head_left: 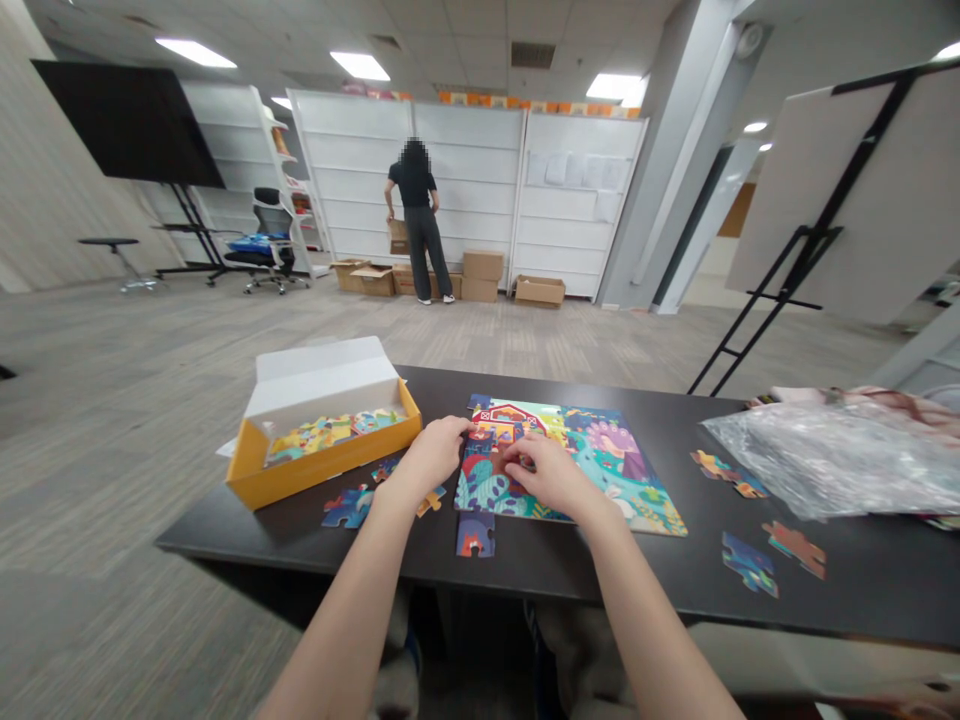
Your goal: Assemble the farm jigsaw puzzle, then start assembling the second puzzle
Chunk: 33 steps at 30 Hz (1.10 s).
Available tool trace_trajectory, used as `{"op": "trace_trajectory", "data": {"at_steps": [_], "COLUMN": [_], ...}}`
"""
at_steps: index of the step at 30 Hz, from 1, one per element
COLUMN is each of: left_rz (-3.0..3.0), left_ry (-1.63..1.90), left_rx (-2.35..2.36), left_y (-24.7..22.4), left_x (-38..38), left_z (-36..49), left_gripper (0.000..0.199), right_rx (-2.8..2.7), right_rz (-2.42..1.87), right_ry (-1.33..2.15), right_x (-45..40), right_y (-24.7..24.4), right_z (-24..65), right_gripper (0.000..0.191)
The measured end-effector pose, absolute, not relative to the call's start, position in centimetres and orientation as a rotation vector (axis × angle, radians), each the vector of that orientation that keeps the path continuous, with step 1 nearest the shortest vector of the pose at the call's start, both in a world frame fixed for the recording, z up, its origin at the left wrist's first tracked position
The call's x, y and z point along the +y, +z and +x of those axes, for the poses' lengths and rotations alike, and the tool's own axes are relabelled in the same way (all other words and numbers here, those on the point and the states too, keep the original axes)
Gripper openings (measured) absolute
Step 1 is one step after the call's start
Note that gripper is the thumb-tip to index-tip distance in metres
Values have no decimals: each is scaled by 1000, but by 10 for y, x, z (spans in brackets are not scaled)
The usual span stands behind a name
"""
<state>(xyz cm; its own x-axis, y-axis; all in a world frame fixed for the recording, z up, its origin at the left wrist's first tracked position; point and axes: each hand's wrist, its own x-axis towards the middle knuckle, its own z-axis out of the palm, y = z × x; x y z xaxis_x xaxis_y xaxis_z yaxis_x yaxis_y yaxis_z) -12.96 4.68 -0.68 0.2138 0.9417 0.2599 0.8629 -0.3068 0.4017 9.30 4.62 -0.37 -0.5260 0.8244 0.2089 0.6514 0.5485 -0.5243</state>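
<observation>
A colourful jigsaw puzzle (607, 460) lies on the dark table, showing a red barn at its upper left and a purple figure on the right. My left hand (439, 450) reaches its stretched fingers to the puzzle's left edge, near the barn. Over the picture's left half, my right hand (551, 475) has curled fingers with thumb and fingertips close together; whatever is between them is hidden. A loose puzzle piece (476, 535) with a red shape sits against the lower left edge. Blue puzzle pieces (349, 507) lie beside my left forearm.
A yellow box (330, 462) with its white lid raised holds more pieces at the left. Several loose pieces (750, 565) lie at the right, near clear plastic wrapping (832, 455). Beyond the table, a person (416, 215) stands by shelves and cardboard boxes (482, 270).
</observation>
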Motion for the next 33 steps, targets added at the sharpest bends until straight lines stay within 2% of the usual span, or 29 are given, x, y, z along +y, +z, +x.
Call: {"op": "trace_trajectory", "data": {"at_steps": [2, 7, 11, 33], "left_rz": [2310, 2324, 2313, 2324], "left_ry": [681, 689, 628, 554], "left_rx": [1790, 1767, 1783, 1702], "left_y": [-6, -4, -4, -2], "left_x": [46, 45, 44, 53], "left_z": [-130, -125, -120, -122], "left_gripper": [41, 26, 23, 38], "right_rx": [-2353, -2351, -2354, -2343], "right_rz": [-1200, -1185, -1170, -1171], "right_ry": [537, 534, 525, 514], "right_x": [46, 46, 46, 47], "right_y": [-3, -3, -5, -8], "right_z": [93, 93, 93, 94], "right_gripper": [12, 11, 12, 9]}}
